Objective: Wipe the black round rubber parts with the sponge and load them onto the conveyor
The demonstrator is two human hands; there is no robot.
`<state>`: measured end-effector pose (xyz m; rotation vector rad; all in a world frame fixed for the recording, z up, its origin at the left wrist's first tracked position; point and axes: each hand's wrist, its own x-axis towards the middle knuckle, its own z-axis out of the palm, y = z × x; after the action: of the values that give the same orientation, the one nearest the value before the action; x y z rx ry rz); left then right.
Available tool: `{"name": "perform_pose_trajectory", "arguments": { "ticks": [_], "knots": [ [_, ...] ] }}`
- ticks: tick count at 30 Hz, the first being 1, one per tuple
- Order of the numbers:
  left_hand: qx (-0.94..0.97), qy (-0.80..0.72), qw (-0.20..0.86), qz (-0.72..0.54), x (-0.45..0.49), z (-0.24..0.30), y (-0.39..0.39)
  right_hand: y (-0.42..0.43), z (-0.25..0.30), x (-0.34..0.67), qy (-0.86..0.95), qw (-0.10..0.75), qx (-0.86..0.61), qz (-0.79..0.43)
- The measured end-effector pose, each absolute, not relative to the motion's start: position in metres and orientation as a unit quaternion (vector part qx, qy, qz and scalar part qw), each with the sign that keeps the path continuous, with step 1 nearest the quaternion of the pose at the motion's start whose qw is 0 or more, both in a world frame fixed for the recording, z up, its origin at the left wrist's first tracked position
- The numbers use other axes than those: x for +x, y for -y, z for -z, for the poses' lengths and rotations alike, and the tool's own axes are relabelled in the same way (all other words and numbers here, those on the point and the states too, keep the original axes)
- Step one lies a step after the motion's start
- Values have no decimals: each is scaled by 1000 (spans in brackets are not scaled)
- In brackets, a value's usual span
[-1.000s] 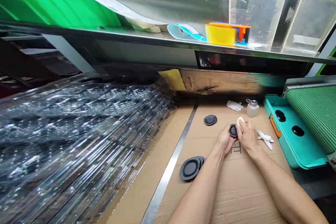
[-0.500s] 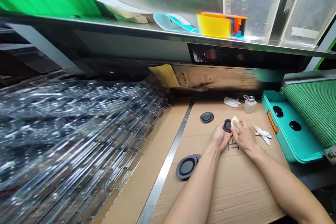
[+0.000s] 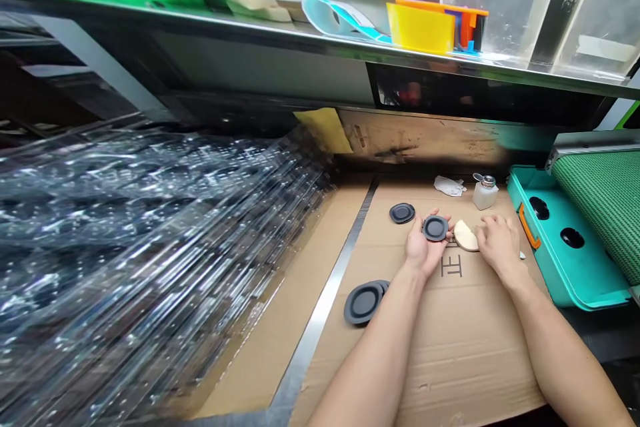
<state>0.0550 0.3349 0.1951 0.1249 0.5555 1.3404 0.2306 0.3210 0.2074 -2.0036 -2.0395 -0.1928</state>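
Note:
My left hand holds a dark grey round rubber disc up over the cardboard sheet, fingers curled around its edge. My right hand rests to the right of it, fingertips pinching a cream-coloured pad that lies against the cardboard. A single grey disc lies just beyond my left hand. A short stack of the same discs sits nearer, left of my left forearm.
A small white dispenser bottle and a crumpled white wipe stand at the back. A teal tray with two dark discs and a green conveyor belt are on the right. Stacked clear plastic trays fill the left. A metal shelf overhangs.
My right hand has pulled the cream pad off the disc and moved right and down to the cardboard. My left hand has turned the disc face up.

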Motion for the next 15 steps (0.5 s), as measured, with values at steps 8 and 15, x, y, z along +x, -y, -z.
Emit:
{"name": "perform_pose_trajectory", "arguments": {
  "ticks": [8,15],
  "knots": [
    [50,-209,780,-588,54,-197,-334,-326,-207,239,697,106,-708,40],
    [25,-212,788,-577,52,-196,-335,-321,-203,235,729,153,-663,76]
  ]
}}
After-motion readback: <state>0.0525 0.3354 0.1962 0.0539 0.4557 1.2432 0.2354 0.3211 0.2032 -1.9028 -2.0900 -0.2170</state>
